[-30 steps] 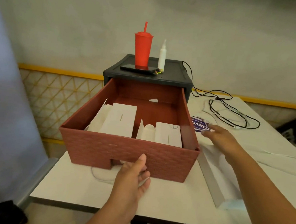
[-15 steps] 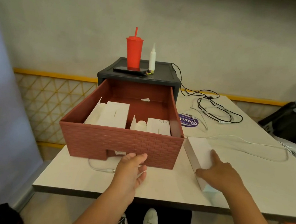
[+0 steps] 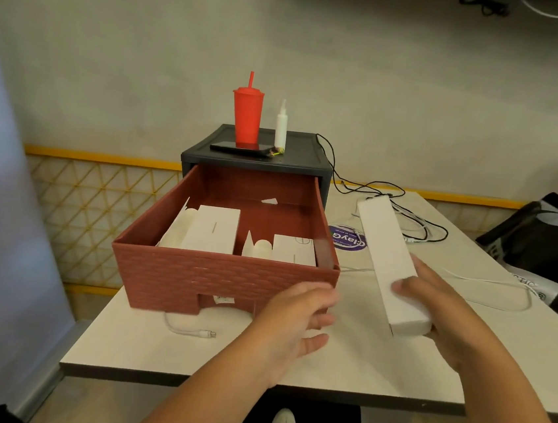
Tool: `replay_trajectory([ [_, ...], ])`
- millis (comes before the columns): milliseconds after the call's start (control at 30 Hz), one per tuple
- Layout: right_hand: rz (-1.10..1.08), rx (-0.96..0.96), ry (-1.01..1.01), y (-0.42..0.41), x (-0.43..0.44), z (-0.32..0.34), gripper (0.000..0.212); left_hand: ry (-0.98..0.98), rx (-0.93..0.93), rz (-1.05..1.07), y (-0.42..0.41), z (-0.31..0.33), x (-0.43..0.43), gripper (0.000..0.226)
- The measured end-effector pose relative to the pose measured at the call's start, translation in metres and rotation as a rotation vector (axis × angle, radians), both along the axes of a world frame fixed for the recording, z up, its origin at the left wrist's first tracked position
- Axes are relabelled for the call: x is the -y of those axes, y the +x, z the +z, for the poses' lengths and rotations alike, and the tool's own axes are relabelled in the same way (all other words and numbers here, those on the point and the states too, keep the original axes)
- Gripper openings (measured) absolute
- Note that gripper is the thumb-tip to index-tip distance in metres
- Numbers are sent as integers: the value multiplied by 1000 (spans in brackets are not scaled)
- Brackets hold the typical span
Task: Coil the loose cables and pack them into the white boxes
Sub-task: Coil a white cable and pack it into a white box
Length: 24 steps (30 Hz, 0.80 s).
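Note:
My right hand (image 3: 439, 314) grips the near end of a long white box (image 3: 386, 253) and holds it tilted above the table, its far end pointing away. Fingers spread, my left hand (image 3: 297, 320) hovers just left of that box, in front of the red drawer's right corner, holding nothing. The red drawer (image 3: 222, 274) is pulled out and contains several white boxes (image 3: 214, 228). A white cable end (image 3: 189, 329) pokes out from under the drawer front. Another white cable (image 3: 489, 292) lies loose on the right. Black and white cables (image 3: 420, 226) are tangled at the back.
A dark cabinet (image 3: 299, 165) holds the drawer; on top stand a red cup (image 3: 246, 118), a white bottle (image 3: 281, 129) and a phone (image 3: 239, 149). A round blue sticker (image 3: 343, 240) lies on the white table (image 3: 358, 364). A black bag (image 3: 543, 239) sits at right.
My right hand has lifted the long white box off the table and closed round its near end. My left hand moved right, from the drawer's front notch toward the box.

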State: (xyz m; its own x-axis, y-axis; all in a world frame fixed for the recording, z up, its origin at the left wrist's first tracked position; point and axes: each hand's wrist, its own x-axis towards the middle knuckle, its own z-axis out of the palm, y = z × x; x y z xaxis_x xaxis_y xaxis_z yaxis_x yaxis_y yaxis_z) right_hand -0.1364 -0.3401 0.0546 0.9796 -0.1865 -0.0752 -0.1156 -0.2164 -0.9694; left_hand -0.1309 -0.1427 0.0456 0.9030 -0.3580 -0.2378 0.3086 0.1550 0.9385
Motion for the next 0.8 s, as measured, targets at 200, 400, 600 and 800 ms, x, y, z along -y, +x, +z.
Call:
replay_trajectory([
  [200, 34, 203, -129, 5, -45, 35, 78, 4, 159, -96, 16, 41, 21, 34],
  [400, 17, 232, -325, 22, -78, 46, 93, 94, 193, 77, 45, 67, 8, 40],
  [600, 134, 234, -161, 55, -85, 51, 61, 115, 84, 167, 96, 83, -16, 33],
  [800, 43, 173, -235, 110, -72, 44, 42, 203, -76, 188, 157, 75, -34, 35],
])
